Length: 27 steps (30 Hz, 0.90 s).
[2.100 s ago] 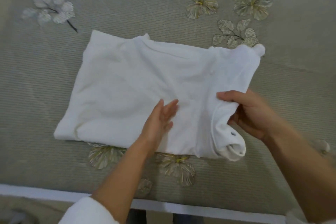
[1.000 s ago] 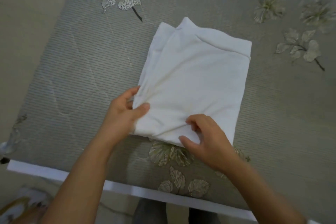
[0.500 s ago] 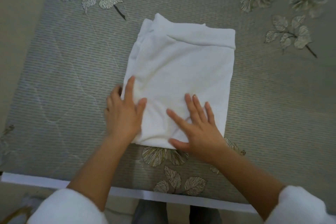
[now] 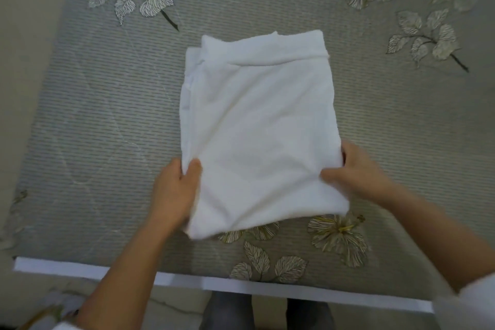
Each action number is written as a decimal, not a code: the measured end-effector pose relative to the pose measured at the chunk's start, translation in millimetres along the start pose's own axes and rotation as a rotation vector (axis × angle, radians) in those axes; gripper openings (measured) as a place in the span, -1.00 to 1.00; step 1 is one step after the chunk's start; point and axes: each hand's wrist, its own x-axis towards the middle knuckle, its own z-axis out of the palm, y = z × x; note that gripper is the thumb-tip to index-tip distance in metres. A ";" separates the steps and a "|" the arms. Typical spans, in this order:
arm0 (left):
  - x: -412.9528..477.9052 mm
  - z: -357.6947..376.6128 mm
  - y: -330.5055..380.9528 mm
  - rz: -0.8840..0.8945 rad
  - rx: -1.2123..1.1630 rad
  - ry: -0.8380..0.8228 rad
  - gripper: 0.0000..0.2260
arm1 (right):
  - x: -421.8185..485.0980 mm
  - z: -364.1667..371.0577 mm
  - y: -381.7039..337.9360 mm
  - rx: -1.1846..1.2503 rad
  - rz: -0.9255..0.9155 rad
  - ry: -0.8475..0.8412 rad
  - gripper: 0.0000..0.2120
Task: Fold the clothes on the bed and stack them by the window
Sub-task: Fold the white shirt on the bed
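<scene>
Folded white garment (image 4: 257, 128) lay at frame centre on the bed (image 4: 93, 115), left hand (image 4: 174, 193) and right hand (image 4: 359, 174) pinched its lower side edges, thumbs on top, fingers tucked beneath, bed surface stretched wide left, right and above.

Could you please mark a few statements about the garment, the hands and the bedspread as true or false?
1. The white garment lies folded on the bedspread. True.
2. The left hand grips the garment's left edge, thumb on top. True.
3. The right hand rests on the bedspread, clear of the garment. False: it grips the garment's right edge.
4. The bedspread is plain, with no pattern. False: it carries leaves and flowers.
</scene>
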 end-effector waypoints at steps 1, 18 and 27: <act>-12.8 0.5 -0.9 -0.034 -0.054 -0.095 -0.75 | 8.1 -13.3 -9.5 -0.078 -0.014 0.041 -0.50; 9.0 50.3 57.4 0.511 0.610 0.042 -0.43 | -4.4 57.6 17.9 -0.690 -0.324 0.393 -0.37; 17.2 26.9 14.9 0.330 0.462 0.112 -0.23 | -23.4 50.6 38.1 0.232 -0.155 0.684 -0.40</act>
